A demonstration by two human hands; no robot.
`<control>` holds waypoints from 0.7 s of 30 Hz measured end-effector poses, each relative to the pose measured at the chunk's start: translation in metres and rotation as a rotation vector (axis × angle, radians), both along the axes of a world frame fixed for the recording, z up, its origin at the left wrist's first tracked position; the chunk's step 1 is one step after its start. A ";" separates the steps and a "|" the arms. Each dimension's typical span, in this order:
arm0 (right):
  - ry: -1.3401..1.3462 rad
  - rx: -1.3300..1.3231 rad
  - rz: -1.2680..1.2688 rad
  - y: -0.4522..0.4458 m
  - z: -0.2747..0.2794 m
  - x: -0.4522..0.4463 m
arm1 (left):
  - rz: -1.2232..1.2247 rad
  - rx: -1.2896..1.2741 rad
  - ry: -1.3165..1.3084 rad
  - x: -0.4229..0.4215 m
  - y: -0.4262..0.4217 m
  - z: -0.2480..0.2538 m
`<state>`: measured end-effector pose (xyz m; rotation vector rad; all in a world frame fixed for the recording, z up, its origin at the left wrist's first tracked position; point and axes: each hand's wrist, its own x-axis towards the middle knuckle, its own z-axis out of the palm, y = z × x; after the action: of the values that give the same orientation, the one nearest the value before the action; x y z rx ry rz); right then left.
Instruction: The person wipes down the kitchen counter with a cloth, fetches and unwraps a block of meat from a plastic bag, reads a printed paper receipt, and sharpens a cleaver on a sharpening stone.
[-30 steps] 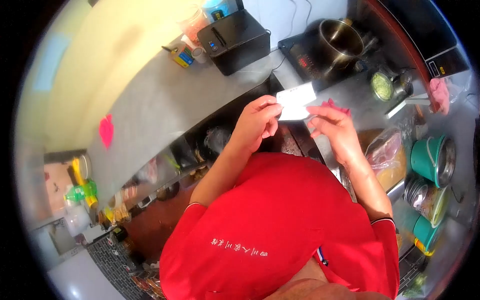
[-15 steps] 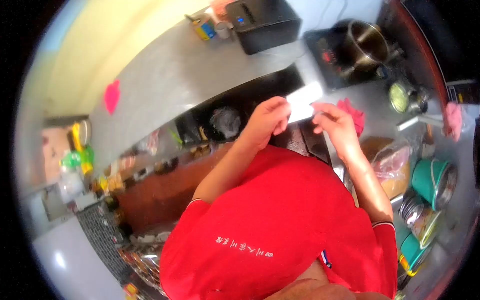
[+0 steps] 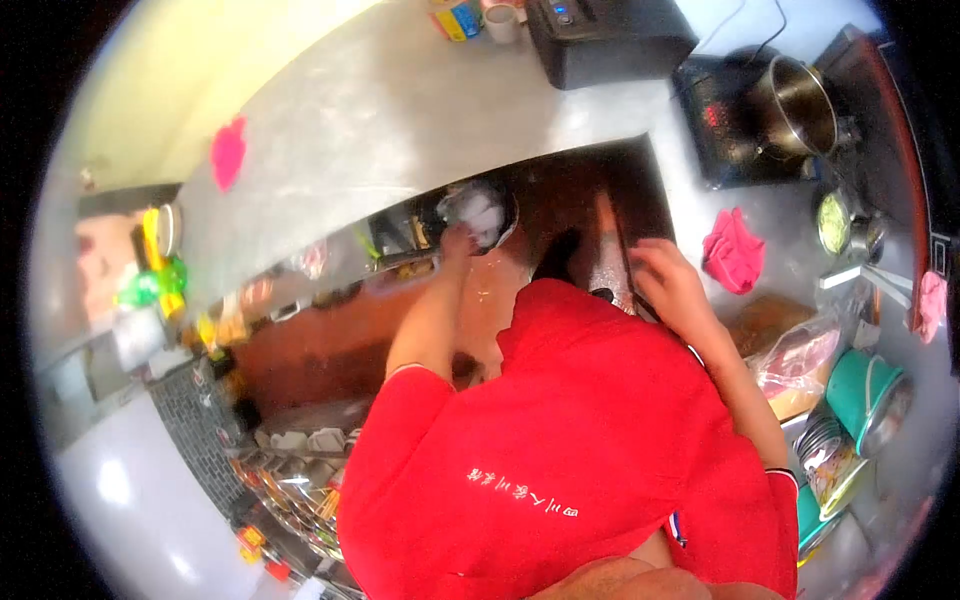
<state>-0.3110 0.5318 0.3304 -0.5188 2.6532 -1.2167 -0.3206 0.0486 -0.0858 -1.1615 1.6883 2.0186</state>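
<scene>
My left hand (image 3: pixel 458 243) reaches down to the near side of a round dark bin (image 3: pixel 514 222); its fingers are blurred. Crumpled whitish material (image 3: pixel 484 214) lies in the bin, right beside the hand. I cannot make out whether the fingers still touch any of it. My right hand (image 3: pixel 668 280) hovers by the counter's inner edge with fingers loosely bent and apart, nothing visible in them. A crumpled pink cloth (image 3: pixel 734 250) lies on the steel counter (image 3: pixel 690 222) to its right.
A pot (image 3: pixel 800 105) stands on a black cooktop (image 3: pixel 715 135) at upper right. A black machine (image 3: pixel 605 42) sits on the far counter beside a white cup (image 3: pixel 501 22). Green buckets (image 3: pixel 862 392) and a bagged item (image 3: pixel 797 355) are at right. Reddish floor (image 3: pixel 340 350) shows below.
The white sheet is no longer between my two hands. My left hand has dropped away left to the bin, where white material now shows. My right hand has stayed near the counter edge.
</scene>
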 end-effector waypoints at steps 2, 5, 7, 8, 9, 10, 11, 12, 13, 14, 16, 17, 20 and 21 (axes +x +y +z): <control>-0.118 -0.018 -0.073 0.004 0.015 0.003 | -0.149 -0.254 -0.193 -0.018 -0.019 0.017; -0.043 0.063 -0.094 0.022 0.015 0.004 | -0.340 -0.398 -0.328 -0.031 -0.039 0.026; -0.154 0.027 -0.230 0.025 0.023 0.011 | -0.505 -0.449 -0.353 -0.039 -0.037 0.021; -0.197 0.021 -0.336 0.032 0.029 0.015 | -0.613 -0.451 -0.349 -0.045 -0.026 0.017; -0.202 0.008 -0.388 0.038 0.027 0.022 | -0.729 -0.437 -0.344 -0.054 -0.014 0.011; -0.240 0.034 -0.455 0.044 0.031 0.029 | -0.843 -0.411 -0.343 -0.061 0.004 0.009; -0.175 0.081 -0.508 0.049 0.031 0.040 | -0.951 -0.380 -0.335 -0.068 0.027 0.007; -0.111 0.135 -0.566 0.058 0.032 0.050 | -1.032 -0.354 -0.295 -0.077 0.056 0.007; -0.101 0.157 -0.656 0.063 0.038 0.061 | -1.083 -0.336 -0.221 -0.080 0.082 0.013; -0.093 0.170 -0.732 0.072 0.044 0.076 | -1.121 -0.349 -0.055 -0.085 0.122 0.031; 0.058 0.258 -0.904 0.098 0.032 0.110 | -1.149 -0.382 0.271 -0.078 0.194 0.084; 0.063 0.224 -1.074 0.107 0.035 0.131 | -1.191 -0.309 0.266 -0.078 0.242 0.154; -0.008 -0.001 -1.504 0.143 0.026 0.190 | -1.353 -0.130 0.732 -0.081 0.342 0.214; 0.054 0.106 -1.522 0.149 0.035 0.196 | -1.384 -0.012 0.731 -0.077 0.374 0.230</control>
<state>-0.1150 0.6809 0.3650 1.7901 2.9160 -1.1472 -0.3979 0.4230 0.1446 0.8021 1.8523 1.4082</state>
